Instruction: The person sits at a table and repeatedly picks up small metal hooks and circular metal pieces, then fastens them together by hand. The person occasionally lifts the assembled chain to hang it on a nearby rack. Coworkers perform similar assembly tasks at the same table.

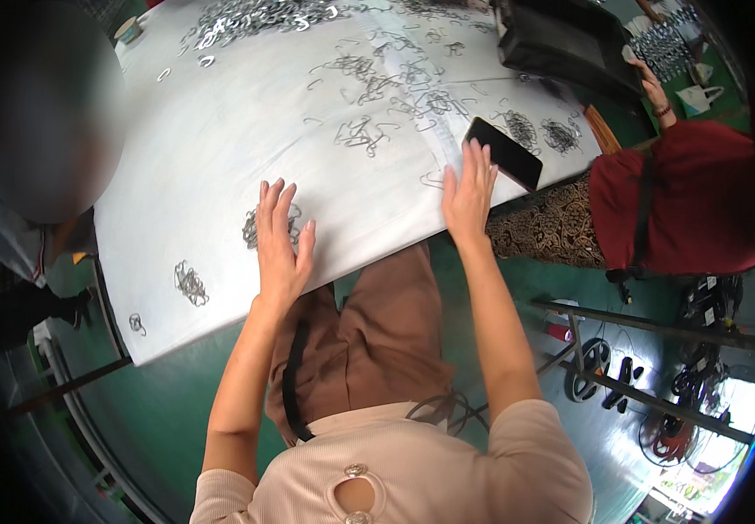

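Note:
My left hand is open, its fingers stretched out over a small heap of bent metal wire hooks near the table's front edge. It covers part of that heap, and no hook shows in its grip. My right hand is open too, fingers extended, beside a black phone that lies flat on the table. Its fingertips overlap the phone's left end; whether they touch it I cannot tell. A loose hook lies just left of this hand. Further off, more hooks are scattered across the white tabletop.
Small hook heaps lie front left, others beyond the phone. At the far side is a big pile of metal rings. A black tray stands far right. A person in a dark red top is close on the right; another is at left.

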Motion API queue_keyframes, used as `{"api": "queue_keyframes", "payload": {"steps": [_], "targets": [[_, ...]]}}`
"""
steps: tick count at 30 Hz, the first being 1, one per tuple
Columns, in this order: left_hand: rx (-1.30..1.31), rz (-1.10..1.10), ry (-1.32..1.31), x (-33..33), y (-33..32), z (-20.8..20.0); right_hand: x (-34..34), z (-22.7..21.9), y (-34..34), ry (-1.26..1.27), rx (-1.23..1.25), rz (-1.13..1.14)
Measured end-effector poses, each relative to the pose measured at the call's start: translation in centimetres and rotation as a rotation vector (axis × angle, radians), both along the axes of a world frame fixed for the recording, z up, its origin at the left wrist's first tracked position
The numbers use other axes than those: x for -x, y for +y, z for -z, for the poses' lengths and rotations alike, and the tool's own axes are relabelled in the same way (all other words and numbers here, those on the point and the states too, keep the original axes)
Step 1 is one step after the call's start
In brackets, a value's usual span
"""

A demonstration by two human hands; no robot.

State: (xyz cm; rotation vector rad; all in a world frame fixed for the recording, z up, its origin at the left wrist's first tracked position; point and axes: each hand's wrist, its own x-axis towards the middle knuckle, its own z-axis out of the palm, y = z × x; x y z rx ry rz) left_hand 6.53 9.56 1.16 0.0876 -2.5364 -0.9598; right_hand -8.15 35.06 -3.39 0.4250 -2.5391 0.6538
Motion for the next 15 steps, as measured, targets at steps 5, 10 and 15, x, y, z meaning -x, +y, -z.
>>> {"api": "queue_keyframes", "payload": {"steps": [5, 10, 15], "targets": [[-0.025, 0.077, -0.039, 2.0, 1.2, 0.1, 8.6, -2.5, 5.8, -0.184, 0.000, 0.277], [-0.003, 0.158, -0.076, 5.3, 2.7, 0.8, 13.5, -2.8, 6.2, -0.286, -0.116, 0.250], [0.047, 0.142, -0.154, 9.2, 2.7, 1.7, 18.2, -1.6, 1.7, -0.551, -0.177, 0.263]]}}
